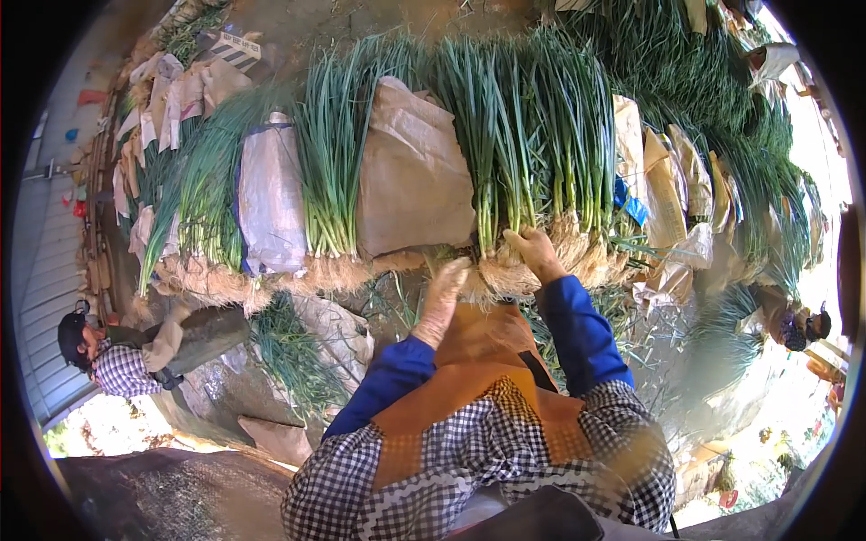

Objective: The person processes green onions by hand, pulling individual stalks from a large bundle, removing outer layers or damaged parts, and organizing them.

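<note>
The right hand [537, 252] has its thumb and fingers at the white bases of a bunch of green onions [510, 153], which fans toward twelve o'clock; whether it is closed round them I cannot tell. At its eight o'clock, the left hand [444, 298] is spread and seems to hold nothing, just beside the pale roots [510, 275].

Pulling could tear those roots or drag neighbouring stalks along, since the root mats look tangled. A grip on only a few bases could let the long leaves splay and bend.

Measured from the right hand, a brown sheet [415, 180] lies at ten o'clock, hemming the bunch in on that side. Wrapped bundles [666, 194] crowd two o'clock. Loose greens [293, 356] litter eight o'clock; farther out that way, a co-worker [126, 361] bends.
</note>
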Available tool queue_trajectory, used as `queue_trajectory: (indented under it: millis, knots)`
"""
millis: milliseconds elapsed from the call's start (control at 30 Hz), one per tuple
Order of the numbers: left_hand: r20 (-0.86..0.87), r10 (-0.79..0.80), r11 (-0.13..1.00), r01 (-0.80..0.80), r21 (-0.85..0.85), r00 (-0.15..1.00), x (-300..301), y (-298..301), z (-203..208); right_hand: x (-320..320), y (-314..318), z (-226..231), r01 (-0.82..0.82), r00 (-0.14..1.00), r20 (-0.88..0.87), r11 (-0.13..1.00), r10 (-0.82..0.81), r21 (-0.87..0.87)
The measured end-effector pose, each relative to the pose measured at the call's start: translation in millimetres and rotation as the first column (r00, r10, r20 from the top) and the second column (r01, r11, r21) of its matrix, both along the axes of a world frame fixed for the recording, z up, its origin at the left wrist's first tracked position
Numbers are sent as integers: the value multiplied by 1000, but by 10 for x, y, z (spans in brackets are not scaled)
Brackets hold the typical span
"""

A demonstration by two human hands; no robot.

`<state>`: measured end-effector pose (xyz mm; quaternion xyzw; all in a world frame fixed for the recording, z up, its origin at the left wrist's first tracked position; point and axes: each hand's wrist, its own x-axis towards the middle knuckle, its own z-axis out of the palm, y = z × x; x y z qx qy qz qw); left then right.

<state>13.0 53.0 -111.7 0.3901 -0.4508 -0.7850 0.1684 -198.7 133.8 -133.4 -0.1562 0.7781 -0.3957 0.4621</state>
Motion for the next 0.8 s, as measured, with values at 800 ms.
queue_trajectory:
  millis: [800]
  knots:
    - [141, -137, 971, 105, 213, 981, -243, 649, -157, -555, 2459, 635, -526, 418, 104, 147, 902, 838]
